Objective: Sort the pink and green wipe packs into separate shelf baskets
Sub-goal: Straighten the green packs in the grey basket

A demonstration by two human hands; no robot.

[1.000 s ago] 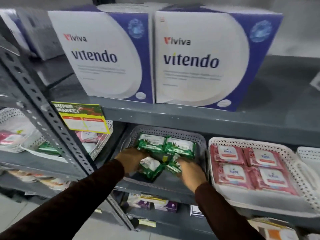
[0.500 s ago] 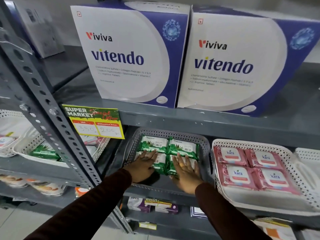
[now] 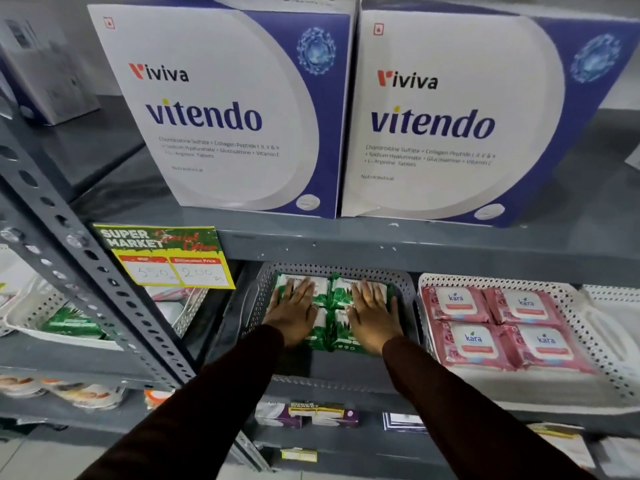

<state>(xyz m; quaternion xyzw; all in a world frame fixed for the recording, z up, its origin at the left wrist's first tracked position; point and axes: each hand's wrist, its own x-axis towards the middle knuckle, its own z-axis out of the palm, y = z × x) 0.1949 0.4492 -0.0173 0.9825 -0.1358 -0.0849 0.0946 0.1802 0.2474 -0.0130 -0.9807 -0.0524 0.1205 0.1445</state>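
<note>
Several green wipe packs lie flat in a block in the grey perforated basket on the middle shelf. My left hand lies flat, fingers spread, on the left packs. My right hand lies flat on the right packs in the same way. Neither hand grips anything. To the right, a white perforated basket holds several pink wipe packs laid in a flat block.
Two large white-and-blue Vitendo boxes stand on the shelf above. A yellow price tag hangs from that shelf's edge. Left of a perforated steel post, a white basket holds a green pack and a pink one.
My hands set down the green packs they held, flattened onto them and slid farther back into the grey basket. The packs now lie in a tidy block. The camera moved closer.
</note>
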